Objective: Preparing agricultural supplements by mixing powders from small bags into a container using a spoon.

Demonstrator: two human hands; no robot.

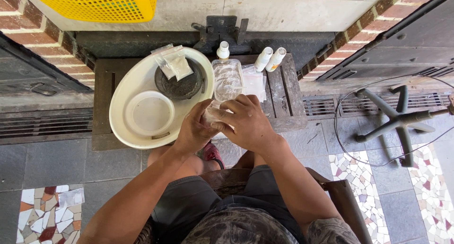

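Workspace is bounded by a low dark wooden pallet [283,97], set against a concrete step between brick walls. Left part of the pallet is taken up by a cream oval basin [124,90]; its near rim overhangs the pallet's front edge. Inside the basin a white round lid [150,114] is laid flat, and a dark round dish [182,83] is seated behind it, with small clear packets [174,64] resting on its rim. Just beside the basin a clear plastic container [228,78] is placed, and three small white bottles [265,59] are stood along the pallet's back edge. Bare slats are seen only on the pallet's right end. Grey paving to the right is crossed by a black chair base [397,119] and a thin looped cable [359,159].

A yellow perforated crate [99,3] is cut off by the top edge. A red sandal [213,153] is mostly hidden under the wrists.

Both hands are brought together over the pallet's front edge. A small clear plastic bag [210,112] is pinched between them: left hand [194,130] is curled around its lower side, right hand [246,121] is closed over its top. Contents of the bag cannot be made out.
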